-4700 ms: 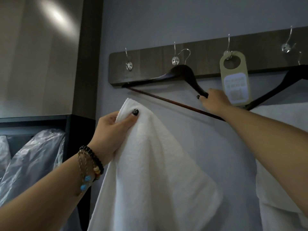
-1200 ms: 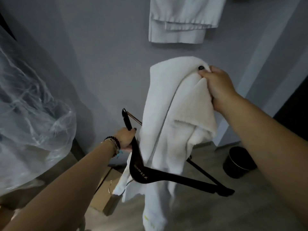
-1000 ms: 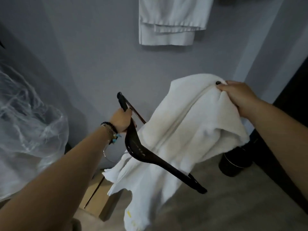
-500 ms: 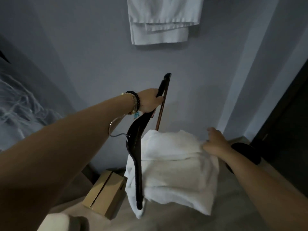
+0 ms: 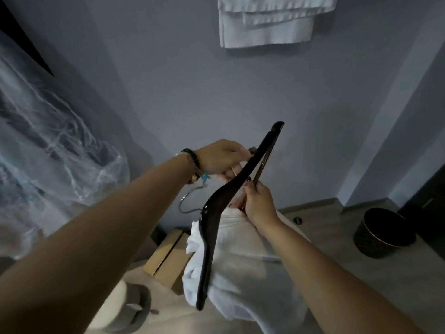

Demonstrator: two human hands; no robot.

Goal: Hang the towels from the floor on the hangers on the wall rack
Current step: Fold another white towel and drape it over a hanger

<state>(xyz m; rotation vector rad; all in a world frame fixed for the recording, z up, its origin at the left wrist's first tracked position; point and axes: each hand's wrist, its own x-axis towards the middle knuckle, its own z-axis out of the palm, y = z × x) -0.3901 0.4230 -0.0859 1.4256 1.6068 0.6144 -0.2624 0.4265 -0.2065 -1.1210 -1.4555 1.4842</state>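
Observation:
A dark wooden hanger (image 5: 228,196) stands nearly upright in front of me, its metal hook (image 5: 186,201) pointing left. My left hand (image 5: 221,160) grips the hanger's upper arm. My right hand (image 5: 258,201) is curled round the thin reddish bar just below the left hand. A white towel (image 5: 240,266) lies bunched beneath the hanger and under my right forearm; I cannot tell what it rests on. The hanger's lower arm crosses in front of the towel's left side.
Another white towel (image 5: 267,22) hangs folded on the wall above. A black waste bin (image 5: 382,232) stands on the floor at the right. A cardboard box (image 5: 166,256) and a slipper (image 5: 127,307) lie low left. Plastic-covered garments (image 5: 48,145) fill the left.
My right hand has left the towel's top and risen to take the hanger's bar. The left hand keeps the hanger, which has tilted slightly. The towel now lies lower, beneath the hanger.

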